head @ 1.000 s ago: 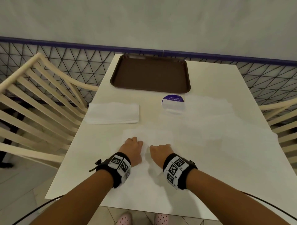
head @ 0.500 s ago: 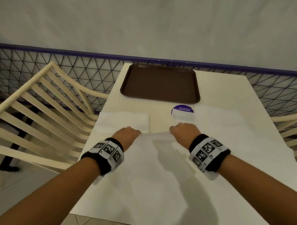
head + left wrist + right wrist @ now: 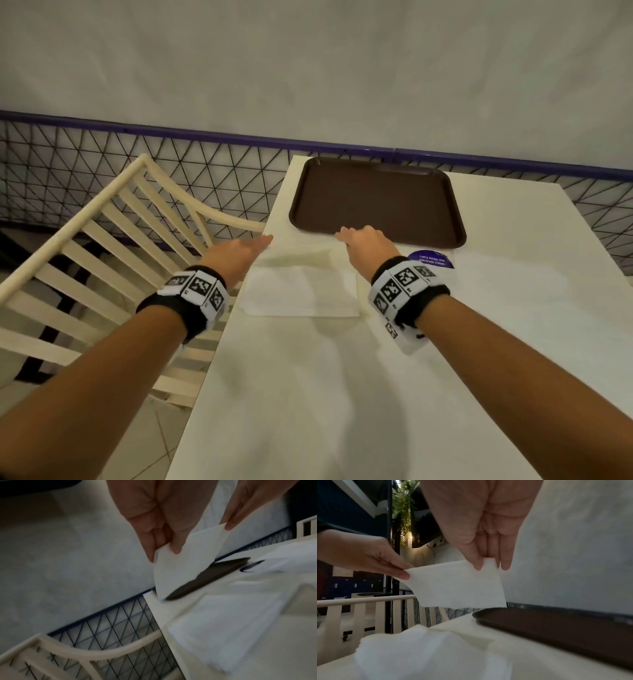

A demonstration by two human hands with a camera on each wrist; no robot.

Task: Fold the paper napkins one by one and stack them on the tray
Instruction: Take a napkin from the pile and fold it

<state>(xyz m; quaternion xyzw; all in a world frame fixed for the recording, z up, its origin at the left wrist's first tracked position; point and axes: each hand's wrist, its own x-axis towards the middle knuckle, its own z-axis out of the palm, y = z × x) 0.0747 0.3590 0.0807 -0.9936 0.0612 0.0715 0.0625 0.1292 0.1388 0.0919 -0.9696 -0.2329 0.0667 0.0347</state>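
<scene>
both hands hold a white paper napkin (image 3: 458, 584) stretched in the air just before the brown tray (image 3: 376, 202) at frame centre: left hand (image 3: 236, 255) and right hand (image 3: 364, 243) each pinch a top corner. a folded napkin (image 3: 301, 294) lies on the cream table (image 3: 513, 308) below them.

Both hands' fingers (image 3: 477, 559) pinch a white napkin (image 3: 457, 585) above the brown tray (image 3: 556, 626).
</scene>
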